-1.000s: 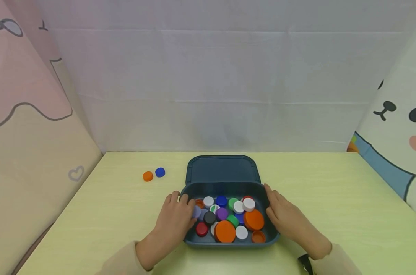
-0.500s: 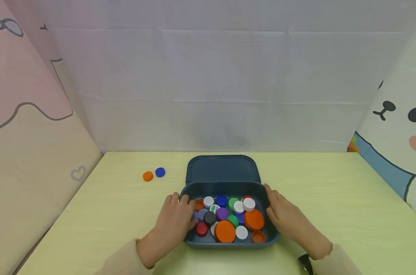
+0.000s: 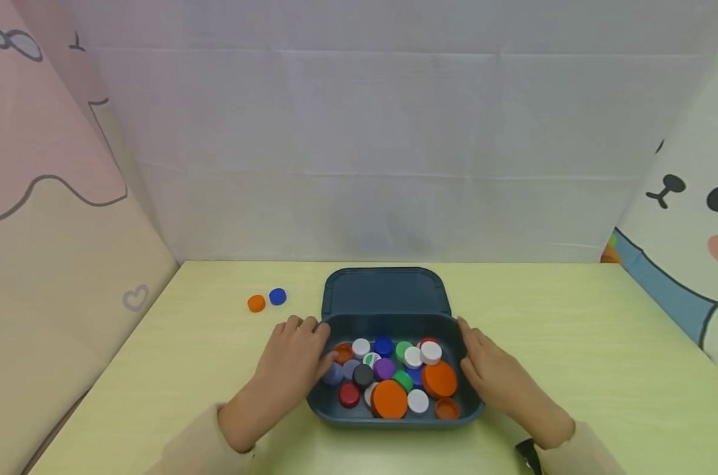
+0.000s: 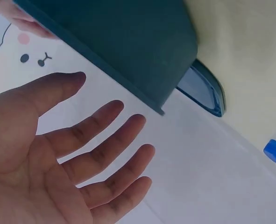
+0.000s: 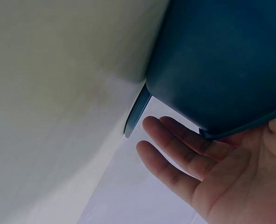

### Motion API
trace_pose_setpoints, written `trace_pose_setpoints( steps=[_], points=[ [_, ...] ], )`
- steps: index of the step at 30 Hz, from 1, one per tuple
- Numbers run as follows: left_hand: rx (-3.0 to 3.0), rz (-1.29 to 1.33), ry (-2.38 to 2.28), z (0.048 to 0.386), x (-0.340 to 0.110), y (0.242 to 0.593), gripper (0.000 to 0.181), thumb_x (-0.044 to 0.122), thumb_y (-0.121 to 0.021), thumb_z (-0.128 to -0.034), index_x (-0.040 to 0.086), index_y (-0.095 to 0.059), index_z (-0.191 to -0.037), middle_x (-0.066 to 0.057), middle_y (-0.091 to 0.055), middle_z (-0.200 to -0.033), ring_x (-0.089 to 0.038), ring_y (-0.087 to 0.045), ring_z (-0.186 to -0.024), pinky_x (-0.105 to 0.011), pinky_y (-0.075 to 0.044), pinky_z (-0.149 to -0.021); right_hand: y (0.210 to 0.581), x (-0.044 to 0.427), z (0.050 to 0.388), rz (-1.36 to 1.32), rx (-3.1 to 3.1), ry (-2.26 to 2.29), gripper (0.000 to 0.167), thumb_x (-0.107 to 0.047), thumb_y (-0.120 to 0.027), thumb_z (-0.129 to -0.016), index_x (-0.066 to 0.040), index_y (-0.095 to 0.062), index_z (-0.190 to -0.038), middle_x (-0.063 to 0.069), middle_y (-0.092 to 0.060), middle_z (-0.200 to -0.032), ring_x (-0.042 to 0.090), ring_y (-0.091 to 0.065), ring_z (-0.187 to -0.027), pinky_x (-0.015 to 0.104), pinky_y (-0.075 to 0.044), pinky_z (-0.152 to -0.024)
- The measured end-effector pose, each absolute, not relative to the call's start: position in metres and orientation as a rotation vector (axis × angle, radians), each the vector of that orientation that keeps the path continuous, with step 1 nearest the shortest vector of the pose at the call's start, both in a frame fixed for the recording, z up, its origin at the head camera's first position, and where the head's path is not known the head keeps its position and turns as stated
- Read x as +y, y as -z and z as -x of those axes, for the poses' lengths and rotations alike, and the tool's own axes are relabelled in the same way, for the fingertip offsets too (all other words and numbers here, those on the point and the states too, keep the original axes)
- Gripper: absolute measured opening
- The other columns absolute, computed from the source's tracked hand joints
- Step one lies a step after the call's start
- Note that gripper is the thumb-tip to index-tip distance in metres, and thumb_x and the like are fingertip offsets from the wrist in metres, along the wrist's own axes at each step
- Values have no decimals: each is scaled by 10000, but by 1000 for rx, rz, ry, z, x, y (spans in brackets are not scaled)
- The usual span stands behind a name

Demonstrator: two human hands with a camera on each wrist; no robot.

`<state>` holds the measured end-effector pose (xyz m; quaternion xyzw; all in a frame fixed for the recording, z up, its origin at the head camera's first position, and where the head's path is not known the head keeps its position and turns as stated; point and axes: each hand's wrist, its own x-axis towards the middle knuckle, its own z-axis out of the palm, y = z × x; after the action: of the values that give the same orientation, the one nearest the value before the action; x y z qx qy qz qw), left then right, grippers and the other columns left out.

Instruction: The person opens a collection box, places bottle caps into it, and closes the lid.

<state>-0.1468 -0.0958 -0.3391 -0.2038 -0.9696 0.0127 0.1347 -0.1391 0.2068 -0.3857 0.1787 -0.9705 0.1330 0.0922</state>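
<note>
A dark blue-green box (image 3: 394,423) holds several plastic bottle caps: white, blue, green, purple, black, red and large orange ones (image 3: 389,400). At its left side hovers my left hand (image 3: 290,359), fingers spread, with the thumb over the rim near a pale-blue cap (image 3: 333,374). The left wrist view shows this hand's palm bare and its fingertips apart from the box wall (image 4: 123,42). My right hand (image 3: 498,373) rests along the right rim. Its fingers lie loosely extended outside the wall in the right wrist view, and the thumb's contact is hidden there.
Behind the box lies its dark lid (image 3: 386,290), flat on the table (image 3: 157,369). One orange cap (image 3: 256,303) and one blue cap (image 3: 278,297) lie at the back left. A white cloth (image 3: 394,158) hangs at the table's far edge.
My left hand has lifted from the pale-blue cap at the box's left end and drawn slightly left and back, uncovering the left rim. The right hand has stayed put.
</note>
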Motion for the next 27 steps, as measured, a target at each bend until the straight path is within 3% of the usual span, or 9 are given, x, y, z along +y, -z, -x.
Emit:
trace_pose_setpoints(
  steps=[4, 10, 27],
  points=[
    [-2767, 550, 0, 153, -102, 337, 318, 342, -686, -791, 79, -633, -963, -75, -625, -881, -256, -540, -836, -378, -479, -756, 386, 207, 139, -540, -2864, -395, 523, -94, -505, -880, 81, -324, -1338, 225, -532, -1181, 320, -542, -1077, 458, -468, -883],
    [-2712, 513, 40, 169, -115, 343, 308, 303, -710, -773, 62, -628, -948, -92, -635, -855, -267, -543, -779, -354, -473, -675, 385, 207, 139, -549, -2863, -393, 525, -93, -510, -878, 87, -322, -1334, 226, -532, -1171, 322, -544, -1070, 458, -470, -879],
    [-2769, 339, 94, 214, -149, 358, 247, 208, -695, -785, 14, -575, -881, -152, -603, -794, -375, -560, -742, -447, -473, -610, 385, 207, 140, -533, -2883, -407, 527, -97, -499, -882, 89, -318, -1341, 243, -517, -1220, 346, -527, -1119, 468, -456, -902]
  ],
)
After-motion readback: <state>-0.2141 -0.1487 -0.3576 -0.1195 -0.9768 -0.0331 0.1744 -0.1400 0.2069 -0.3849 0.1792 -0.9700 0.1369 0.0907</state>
